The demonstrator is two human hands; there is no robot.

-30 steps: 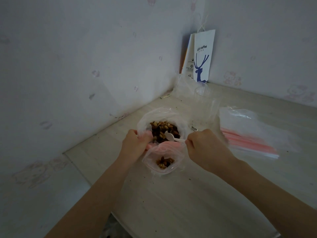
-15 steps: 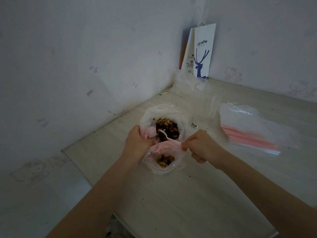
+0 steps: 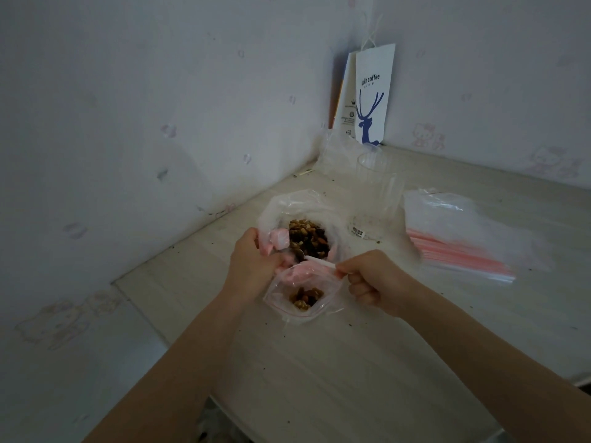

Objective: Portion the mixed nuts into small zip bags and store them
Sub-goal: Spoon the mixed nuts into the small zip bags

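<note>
A large clear bag (image 3: 281, 206) of mixed nuts (image 3: 307, 238) lies open on the pale table (image 3: 351, 372). Just in front of it sits a small zip bag (image 3: 323, 310) with a pink seal and a small heap of nuts (image 3: 304, 297) inside. My left hand (image 3: 252, 266) pinches the rims of both bags and holds them open. My right hand (image 3: 377, 281) grips the handle of a white plastic spoon (image 3: 319, 261). The spoon's bowl dips into the near edge of the big bag's nuts.
An empty clear plastic cup (image 3: 379, 193) stands behind the big bag. A stack of pink-sealed zip bags (image 3: 460, 238) lies to the right. A white paper coffee bag (image 3: 371, 97) leans in the wall corner. The table's edge runs along the left and near side.
My right hand has drawn back to the right and turned the spoon, whose bowl now digs lower into the big bag's nuts. My left hand shifted slightly left, still on the bags.
</note>
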